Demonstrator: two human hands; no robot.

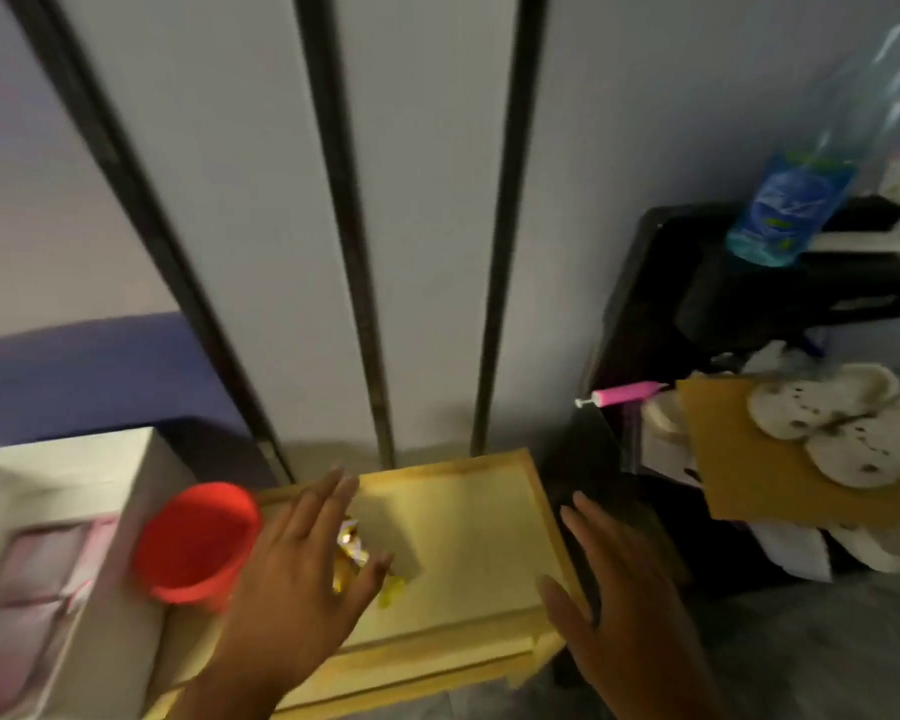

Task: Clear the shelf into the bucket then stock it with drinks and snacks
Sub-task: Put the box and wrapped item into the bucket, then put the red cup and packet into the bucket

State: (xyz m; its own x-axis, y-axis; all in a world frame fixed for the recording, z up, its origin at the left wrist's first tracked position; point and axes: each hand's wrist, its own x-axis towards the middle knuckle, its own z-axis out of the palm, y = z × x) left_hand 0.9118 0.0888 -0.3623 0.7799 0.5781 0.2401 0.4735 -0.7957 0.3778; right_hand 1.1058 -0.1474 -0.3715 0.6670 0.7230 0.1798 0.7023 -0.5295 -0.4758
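A pale yellow wooden shelf top (pixel 468 517) lies low in the middle of the head view. A small red bucket (pixel 196 543) stands at its left end. My left hand (pixel 302 569) hovers over the shelf's left part with fingers spread, above a shiny gold snack wrapper (pixel 352 553) and a small yellow piece (pixel 392 592). Whether the hand touches the wrapper is unclear. My right hand (pixel 609 595) is open over the shelf's right edge, holding nothing. A clear drink bottle with a blue label (pixel 796 200) stands at the upper right.
A white box-like unit (pixel 74 511) sits left of the bucket. Dark vertical bars (pixel 354 252) run up the pale wall behind. To the right are a black rack (pixel 697 304), a pink tool (pixel 624 394), a cardboard sheet (pixel 749 480) and worn white slippers (pixel 827 423).
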